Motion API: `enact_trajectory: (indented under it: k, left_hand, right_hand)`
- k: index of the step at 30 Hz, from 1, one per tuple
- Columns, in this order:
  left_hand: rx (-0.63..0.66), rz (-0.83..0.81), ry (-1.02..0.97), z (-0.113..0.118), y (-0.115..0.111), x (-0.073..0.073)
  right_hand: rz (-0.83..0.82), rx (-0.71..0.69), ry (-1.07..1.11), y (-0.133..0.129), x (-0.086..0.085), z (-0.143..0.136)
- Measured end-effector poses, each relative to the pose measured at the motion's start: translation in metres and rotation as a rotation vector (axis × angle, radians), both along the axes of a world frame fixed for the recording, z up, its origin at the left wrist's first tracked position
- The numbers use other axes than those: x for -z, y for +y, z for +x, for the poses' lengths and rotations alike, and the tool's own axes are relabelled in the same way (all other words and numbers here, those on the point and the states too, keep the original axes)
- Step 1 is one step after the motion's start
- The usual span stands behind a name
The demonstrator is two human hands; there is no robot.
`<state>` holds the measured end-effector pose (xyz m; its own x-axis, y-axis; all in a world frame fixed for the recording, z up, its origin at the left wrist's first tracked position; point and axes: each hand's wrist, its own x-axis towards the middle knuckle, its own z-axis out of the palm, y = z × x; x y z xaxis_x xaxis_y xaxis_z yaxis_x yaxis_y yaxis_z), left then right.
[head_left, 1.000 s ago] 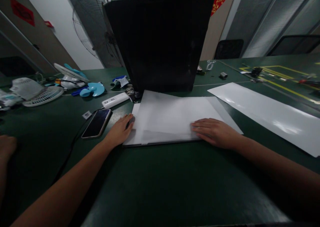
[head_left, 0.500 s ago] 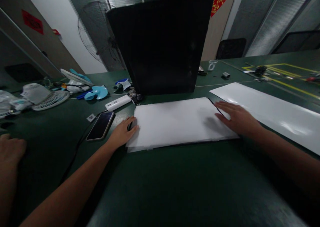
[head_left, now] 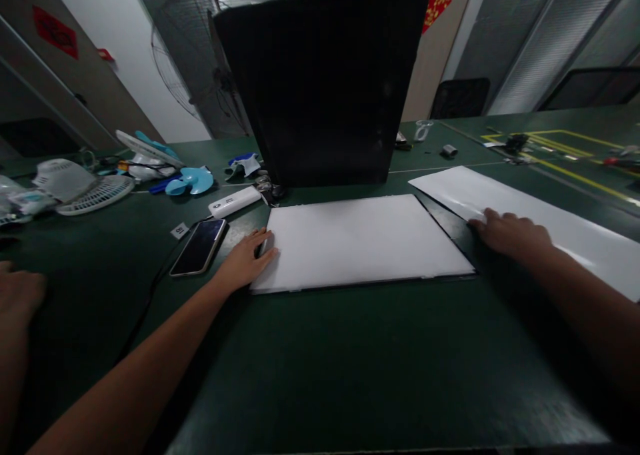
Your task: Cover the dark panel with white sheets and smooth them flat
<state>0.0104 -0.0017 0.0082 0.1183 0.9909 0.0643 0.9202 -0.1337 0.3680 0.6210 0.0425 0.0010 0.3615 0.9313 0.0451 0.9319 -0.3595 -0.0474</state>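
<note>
From my remote post I'm resting the left hand (head_left: 247,258), fingers loosely spread, on the left end of the white panel (head_left: 357,241); it is lying flat on the green table (head_left: 350,361), seemingly squared; I'm holding the right hand (head_left: 513,235) half-curled at the edge of the glossy sheet (head_left: 575,236), gripping or not, I can't tell; that 1 sheet is lying apart, unlifted.

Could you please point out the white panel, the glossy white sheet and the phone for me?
White panel (head_left: 363,243): head view, middle of its top face.
Glossy white sheet (head_left: 570,230): head view, a bare part of its upper surface.
Phone (head_left: 199,247): head view, middle of its dark screen.
</note>
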Motion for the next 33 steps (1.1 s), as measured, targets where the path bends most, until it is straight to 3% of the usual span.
enact_trajectory:
  k: [3, 11, 15, 18, 21, 25, 27, 30, 33]
  left_hand:
    - [-0.008, 0.007, 0.002, -0.001, 0.002, 0.002]
    - [0.000, 0.031, 0.007, -0.005, 0.005, 0.005]
    - [0.008, 0.027, 0.012, -0.005, 0.003, 0.005]
    - [0.010, 0.032, 0.017, -0.004, 0.002, 0.004]
    - [0.013, 0.032, 0.028, -0.004, 0.001, 0.004]
    - [0.015, 0.027, 0.037, -0.006, 0.002, 0.005]
    - [0.029, 0.025, 0.030, -0.007, 0.001, 0.005]
    - [0.040, 0.024, 0.021, -0.006, 0.000, 0.003]
    - [0.033, 0.012, 0.028, -0.003, -0.003, -0.001]
  right_hand:
    - [-0.100, 0.027, -0.085, -0.007, -0.013, -0.018]
    - [-0.028, 0.070, -0.144, -0.025, -0.043, -0.038]
    - [0.115, -0.026, -0.193, -0.045, -0.062, -0.078]
    - [0.187, -0.211, -0.238, -0.061, -0.068, -0.111]
    - [0.158, -0.479, -0.231, -0.067, -0.060, -0.131]
    - [0.039, -0.899, -0.116, -0.067, -0.033, -0.141]
    - [0.033, -1.035, -0.005, -0.067, -0.022, -0.146]
    - [0.065, -1.114, 0.151, -0.069, -0.016, -0.153]
    - [0.150, -1.007, 0.181, -0.067, -0.017, -0.151]
